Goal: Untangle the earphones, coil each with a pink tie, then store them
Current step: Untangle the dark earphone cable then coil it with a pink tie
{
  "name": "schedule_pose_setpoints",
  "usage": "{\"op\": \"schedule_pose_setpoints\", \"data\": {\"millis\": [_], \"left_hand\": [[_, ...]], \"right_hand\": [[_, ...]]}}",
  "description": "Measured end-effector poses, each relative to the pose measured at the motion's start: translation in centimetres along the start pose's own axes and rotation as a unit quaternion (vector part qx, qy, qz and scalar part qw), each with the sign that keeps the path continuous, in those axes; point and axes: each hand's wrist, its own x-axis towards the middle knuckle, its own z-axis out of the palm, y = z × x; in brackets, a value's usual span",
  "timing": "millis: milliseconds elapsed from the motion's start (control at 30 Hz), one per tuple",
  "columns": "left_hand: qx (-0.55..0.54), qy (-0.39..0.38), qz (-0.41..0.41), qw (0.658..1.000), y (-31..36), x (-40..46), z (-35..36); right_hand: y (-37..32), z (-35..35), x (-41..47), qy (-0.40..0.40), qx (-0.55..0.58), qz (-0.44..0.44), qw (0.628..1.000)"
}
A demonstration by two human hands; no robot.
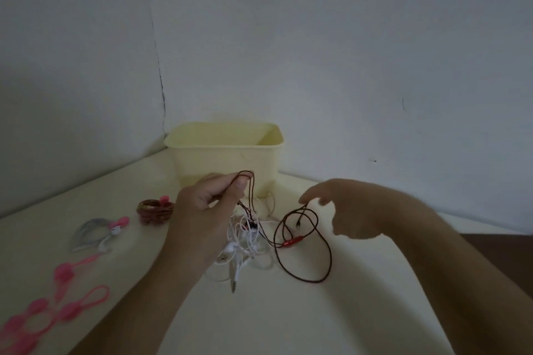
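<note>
Head view, dim light. Left hand [207, 210] at centre frame, thumb and fingers pinched on a raised loop of the dark red earphone cord [302, 251]. Right hand [343, 210] just right of centre, fingertips [305, 199] curled down to the same cord where another loop rises; whether actually pinched or only touching, cannot tell. Rest of that cord sprawled in wide loops on the table [288, 320], red inline remote [292, 241] low in the middle of the loops. White earphones [245, 242] knotted in a heap under the left hand, plug end pointing toward the lower frame.

Cream box [225, 158] behind both hands, upper centre. Two coils already tied at left: brown coil [155, 210] and grey-white coil [92, 235]. Spare pink ties [66, 271] at lower left.

Judged light, limp, thin and easily snagged; no stiffness to push against. Best taken near the plug or an earbud and fed back through the loops, never yanked, since pulling likely tightens the knot with the white pair.
</note>
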Motion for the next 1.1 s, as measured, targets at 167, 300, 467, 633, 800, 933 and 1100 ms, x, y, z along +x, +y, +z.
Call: {"op": "schedule_pose_setpoints", "data": {"millis": [167, 300, 467, 633, 800, 933, 1100], "left_hand": [[-0.012, -0.014, 0.01, 1.0, 0.0, -0.2, 0.5], [-0.027, -0.036, 0.007, 0.999, -0.1, -0.4, 0.7], [-0.061, -0.017, -0.041, 0.997, -0.2, -0.3, 0.3], [0.004, -0.106, -0.091, 0.99, -0.5, -1.0, 0.8], [0.104, -0.126, -0.06, 0.985, -1.5, -1.7, 1.7], [0.111, -0.123, -0.074, 0.983, -1.4, -1.7, 1.6], [0.137, -0.133, -0.1, 0.976, -1.8, -1.6, 1.4]], "right_hand": [[-3.1, -1.8, -1.5, 0.236, 0.077, -0.06, 0.967], [-6.4, 1.0, -0.8, 0.138, 0.205, -0.169, 0.954], [-5.4, 1.6, 0.3, 0.2, 0.256, -0.102, 0.94], [-4.6, 1.1, 0.0, 0.127, 0.556, -0.111, 0.814], [-4.2, 0.3, -0.1, 0.146, 0.618, -0.15, 0.758], [-4.1, 0.0, -0.3, 0.17, 0.633, -0.183, 0.733], [-4.3, -0.5, -0.6, 0.17, 0.637, -0.223, 0.718]]}}
